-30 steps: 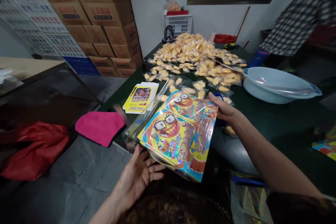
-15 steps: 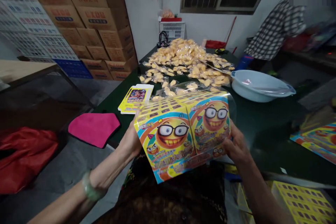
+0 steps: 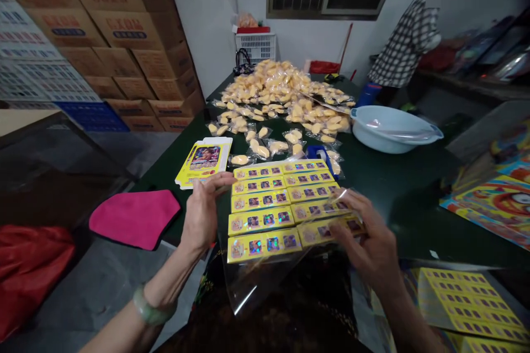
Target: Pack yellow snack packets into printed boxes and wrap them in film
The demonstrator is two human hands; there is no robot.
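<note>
In front of me, a block of small yellow boxes [image 3: 260, 200] stands in two columns at the table's near edge, picture stickers facing up. It is inside a clear plastic bag [image 3: 245, 289], whose loose end hangs toward my lap. Against the block's left side, my left hand [image 3: 201, 212] has its fingers stretched out, the tips at the far left corner. My right hand [image 3: 368, 237] pinches the bag's film at the right side, thumb over the nearest boxes. Just left of the block lies a flat yellow carton [image 3: 202, 161].
Beyond the boxes, a heap of wrapped yellow pieces [image 3: 281, 85] covers the green table, with a blue tape dispenser [image 3: 318, 153] nearer. A light-blue basin [image 3: 389, 135] sits right; a pink cloth [image 3: 136, 218] lies left. More yellow boxes [image 3: 467, 300] are below right. A person in checked clothing [image 3: 408, 38] stands behind.
The block has turned from its cartoon-face side to sticker side up and come down to the table edge. My left hand's fingers have straightened; my right hand has shifted onto the film.
</note>
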